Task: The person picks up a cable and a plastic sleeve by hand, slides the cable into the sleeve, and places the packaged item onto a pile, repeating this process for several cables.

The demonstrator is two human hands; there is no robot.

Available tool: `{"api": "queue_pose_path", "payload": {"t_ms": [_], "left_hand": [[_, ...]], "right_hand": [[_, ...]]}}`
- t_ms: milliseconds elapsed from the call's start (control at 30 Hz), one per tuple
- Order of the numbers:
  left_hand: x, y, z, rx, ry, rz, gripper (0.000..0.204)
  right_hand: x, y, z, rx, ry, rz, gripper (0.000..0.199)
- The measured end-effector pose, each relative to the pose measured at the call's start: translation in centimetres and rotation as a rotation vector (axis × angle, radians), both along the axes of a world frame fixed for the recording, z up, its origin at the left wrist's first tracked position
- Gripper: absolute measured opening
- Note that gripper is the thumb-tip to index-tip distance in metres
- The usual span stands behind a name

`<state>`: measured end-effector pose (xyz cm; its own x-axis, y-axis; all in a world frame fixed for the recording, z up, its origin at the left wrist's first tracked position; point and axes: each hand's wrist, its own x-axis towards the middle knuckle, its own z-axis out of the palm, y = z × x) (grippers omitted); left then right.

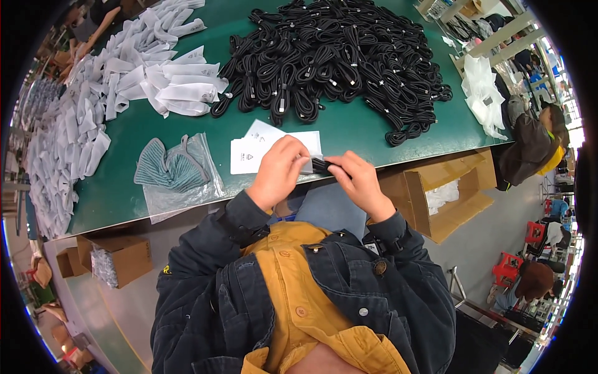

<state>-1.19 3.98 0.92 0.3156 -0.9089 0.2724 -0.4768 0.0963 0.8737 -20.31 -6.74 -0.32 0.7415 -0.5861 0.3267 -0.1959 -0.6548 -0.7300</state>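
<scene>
My left hand (pixel 280 169) pinches the edge of a small whitish plastic bag (pixel 307 167) near the front edge of the green table (pixel 249 202). Close by on the right, my right hand (pixel 362 182) grips a coiled black cable (pixel 320 166) between thumb and fingers. The cable's left end meets the mouth of the bag; how far inside it reaches is hidden by my fingers. Under and behind my left hand lies a stack of flat white bags (pixel 244 156) with small dark print. A large heap of tied black cables (pixel 336 68) covers the table beyond my hands.
Filled white bags (pixel 134 78) lie heaped along the left. A teal cloth (pixel 168 168) rests on a clear plastic bag (pixel 210 165). Open cardboard boxes stand below the table edge, one at right (pixel 418 202), another at left (pixel 134 254). Another person's arm (pixel 99 28) shows at far left.
</scene>
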Motion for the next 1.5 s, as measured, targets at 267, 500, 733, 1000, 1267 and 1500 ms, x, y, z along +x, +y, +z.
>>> {"api": "queue_pose_path", "payload": {"t_ms": [267,500,733,1000,1267,1500], "left_hand": [[0.2,0.3,2.3,-0.136,-0.297,-0.045,0.008],[1.4,0.9,3.6,-0.048,0.211,-0.005,0.007],[14.7,2.2,6.5,-0.286,0.883,-0.240,0.017],[6.6,1.1,4.5,-0.223,-0.330,0.170,0.022],[0.7,-0.7,-1.7,0.059,-0.349,-0.014,0.019],[0.3,-1.2,-2.0,0.039,-0.406,0.042,0.013]], "right_hand": [[1.9,0.4,1.6,0.094,-0.102,0.058,0.018],[3.4,1.7,4.4,0.088,-0.418,0.197,0.021],[0.3,-2.4,4.4,-0.326,-0.081,-0.308,0.026],[-3.4,-5.8,0.0,-0.440,0.340,-0.726,0.017],[-3.5,-5.2,-0.9,-0.207,0.088,-0.535,0.031],[-2.5,-5.1,1.0,-0.310,0.339,-0.721,0.038]]}}
